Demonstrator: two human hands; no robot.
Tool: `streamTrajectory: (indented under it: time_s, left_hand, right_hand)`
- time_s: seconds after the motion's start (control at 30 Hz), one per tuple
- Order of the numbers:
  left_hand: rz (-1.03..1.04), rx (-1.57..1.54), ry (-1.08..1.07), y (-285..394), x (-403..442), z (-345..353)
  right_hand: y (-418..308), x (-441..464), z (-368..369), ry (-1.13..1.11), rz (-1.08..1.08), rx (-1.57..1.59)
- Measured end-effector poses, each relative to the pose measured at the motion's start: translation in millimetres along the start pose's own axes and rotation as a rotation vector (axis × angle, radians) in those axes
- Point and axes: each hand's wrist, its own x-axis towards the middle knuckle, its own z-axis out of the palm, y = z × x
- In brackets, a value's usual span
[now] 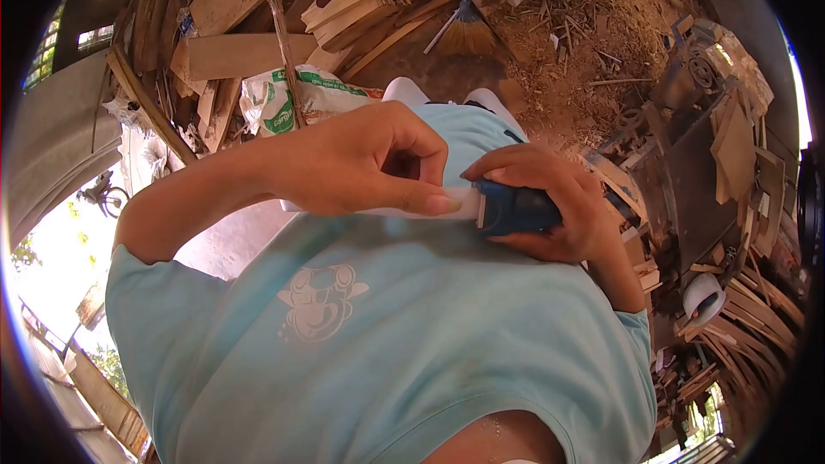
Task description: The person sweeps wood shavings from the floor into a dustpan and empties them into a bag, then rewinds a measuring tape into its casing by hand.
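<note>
Holding the blue case [526,210] calls for a steady grip: the right hand [574,193] wraps it, fingers on one side, thumb on the other. Left of the case, the left hand [365,163] has its thumb along the white strip [466,201]; what presses underneath, I cannot tell. Keeping strip and case in line should avoid twisting. Behind the case hangs the pale shirt [447,309].

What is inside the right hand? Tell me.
In the right hand, part of a blue object shows; a pale strip leads from it toward the left hand. That hand's counterpart covers the rest.
</note>
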Motion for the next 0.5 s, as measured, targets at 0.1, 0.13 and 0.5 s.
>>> streamTrajectory:
  time_s: [0.1, 0.13, 0.5]
  left_hand:
    - [-0.002, 0.010, -0.001, 0.3, -1.4, 3.2]
    - [0.000, 0.016, 0.002, 0.1, -1.3, 3.6]
    - [0.016, -0.022, 0.009, -3.4, 0.1, 3.8]
  right_hand:
    - [-1.4, -2.0, 1.5, -0.028, 0.035, 0.053]
    - [-1.0, -2.1, 1.4, -0.039, 0.045, 0.073]
    - [6.2, 3.3, -2.2, -0.080, 0.011, 0.078]
